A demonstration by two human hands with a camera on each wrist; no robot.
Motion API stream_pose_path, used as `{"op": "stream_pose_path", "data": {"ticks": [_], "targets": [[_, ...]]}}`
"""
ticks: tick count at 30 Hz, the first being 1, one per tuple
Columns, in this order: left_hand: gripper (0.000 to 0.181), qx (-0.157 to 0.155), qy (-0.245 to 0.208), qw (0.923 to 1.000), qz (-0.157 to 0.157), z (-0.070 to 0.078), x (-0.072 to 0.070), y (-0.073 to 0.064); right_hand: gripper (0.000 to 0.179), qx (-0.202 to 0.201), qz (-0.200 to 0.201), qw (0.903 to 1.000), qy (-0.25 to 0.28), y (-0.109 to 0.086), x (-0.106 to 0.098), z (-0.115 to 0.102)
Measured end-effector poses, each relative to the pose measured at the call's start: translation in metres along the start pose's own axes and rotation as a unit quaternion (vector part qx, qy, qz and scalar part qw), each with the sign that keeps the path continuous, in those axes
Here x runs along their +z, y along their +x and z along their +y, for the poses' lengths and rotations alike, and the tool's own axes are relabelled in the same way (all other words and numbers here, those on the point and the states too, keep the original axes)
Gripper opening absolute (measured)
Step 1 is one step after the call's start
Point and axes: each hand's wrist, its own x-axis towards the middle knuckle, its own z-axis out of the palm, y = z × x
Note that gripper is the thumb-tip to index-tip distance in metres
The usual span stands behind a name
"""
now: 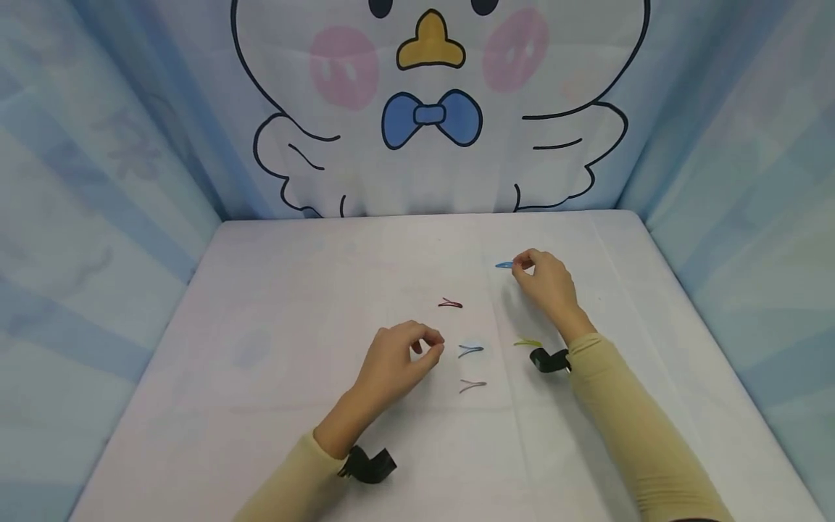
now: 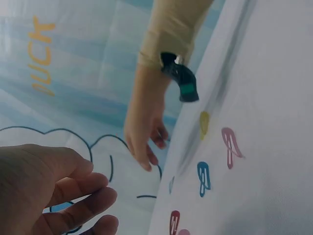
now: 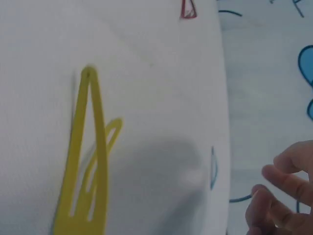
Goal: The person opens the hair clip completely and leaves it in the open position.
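Observation:
My right hand (image 1: 546,286) hovers at the back right, beside a blue snap hair clip (image 1: 504,265). The right wrist view shows a gap between that clip (image 3: 213,168) and the loosely bent fingers (image 3: 288,183), which hold nothing. My left hand (image 1: 399,360) hangs over the middle of the table with relaxed fingers and nothing in them. Nearest to it are a light-blue hair clip (image 1: 471,350) and a pink hair clip (image 1: 472,385). A red hair clip (image 1: 450,304) lies farther back. Near the right wrist lies a yellow hair clip (image 1: 528,342), its prongs spread apart.
A white cloth covers the table (image 1: 261,290). Behind it hangs a curtain (image 1: 430,174) with a cartoon duck, and blue curtains (image 1: 98,254) flank both sides. Each wrist wears a black camera mount (image 1: 368,465).

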Motion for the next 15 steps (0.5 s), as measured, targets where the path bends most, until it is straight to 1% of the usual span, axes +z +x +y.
{"op": "stream_pose_path", "data": {"ticks": [4, 8, 12, 15], "targets": [[0.005, 0.020, -0.012, 0.9997, -0.004, 0.013, -0.009, -0.009, 0.032, 0.024, -0.011, 0.9991, 0.033, 0.018, 0.012, 0.019], [0.005, 0.029, -0.021, 0.9993, -0.005, 0.023, -0.015, -0.013, 0.039, 0.049, -0.039, 0.9973, 0.038, 0.031, 0.019, 0.032], [0.005, 0.031, -0.029, 0.9991, -0.006, 0.028, -0.019, -0.013, 0.039, 0.060, -0.062, 0.9959, 0.028, 0.036, 0.021, 0.034], [0.006, 0.030, -0.042, 0.9986, -0.012, 0.028, -0.019, -0.014, 0.035, 0.076, -0.072, 0.9944, 0.016, 0.038, 0.019, 0.028]]}}
